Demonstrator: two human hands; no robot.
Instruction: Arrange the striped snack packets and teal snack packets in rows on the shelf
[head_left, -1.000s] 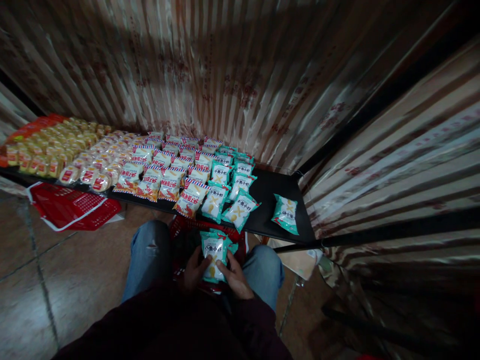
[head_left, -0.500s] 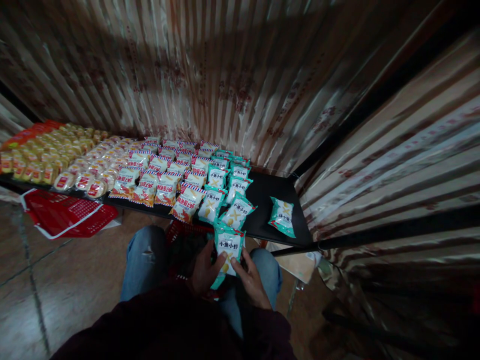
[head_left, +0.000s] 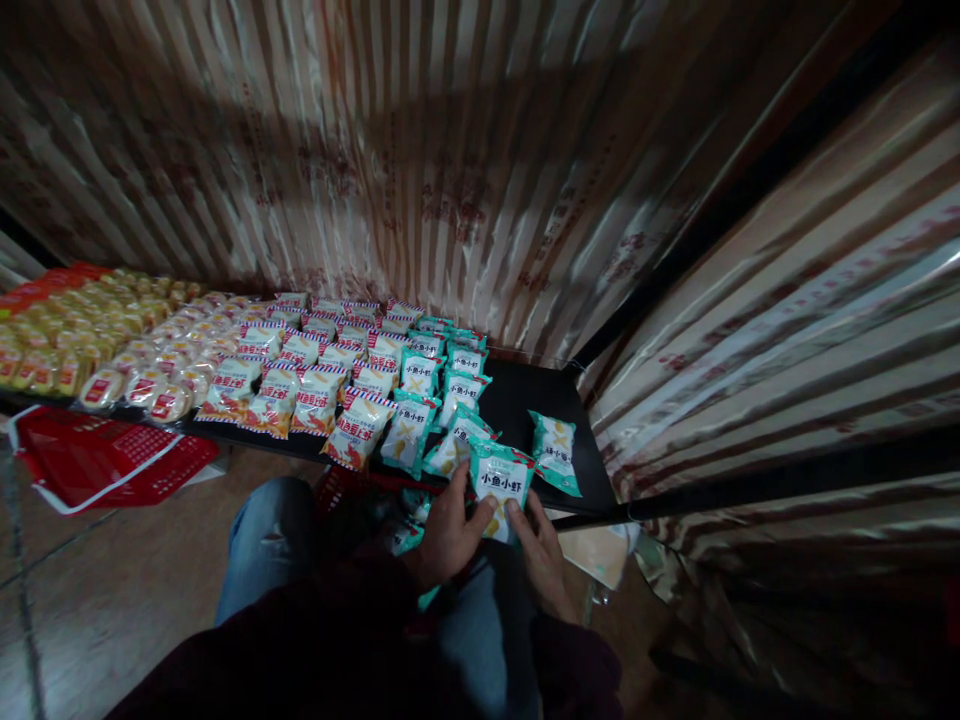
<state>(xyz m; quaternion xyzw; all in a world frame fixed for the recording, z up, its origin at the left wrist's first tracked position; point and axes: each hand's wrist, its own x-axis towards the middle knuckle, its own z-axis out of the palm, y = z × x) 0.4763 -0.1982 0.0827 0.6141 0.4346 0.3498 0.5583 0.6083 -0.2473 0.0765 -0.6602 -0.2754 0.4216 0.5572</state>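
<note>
Between both hands I hold a teal and white snack bag (head_left: 501, 488), upright with its printed front toward me. My left hand (head_left: 454, 530) grips its left side, thumb on the front. On the right edge my right hand (head_left: 541, 550) closes in the same way. Just behind the held bag, a similar teal bag (head_left: 459, 442) lies at the front of a column on the black shelf (head_left: 517, 400). A lone teal snack bag (head_left: 556, 450) lies apart to the right. More teal bags (head_left: 411, 515) show in a red basket below my hands, partly hidden by my left arm.
Left of the teal bags stand rows of red and white snack bags (head_left: 315, 398), then wrapped round cakes (head_left: 169, 395) and yellow packs (head_left: 45, 365). A red basket with a white handle (head_left: 120, 460) sits on the floor. Black frame bars (head_left: 675, 225) and striped sheeting (head_left: 450, 150) surround the shelf.
Both hands have carried the teal snack bag up and to the right, closer to the shelf edge. The view has shifted slightly, and teal bags in the basket below now show.
</note>
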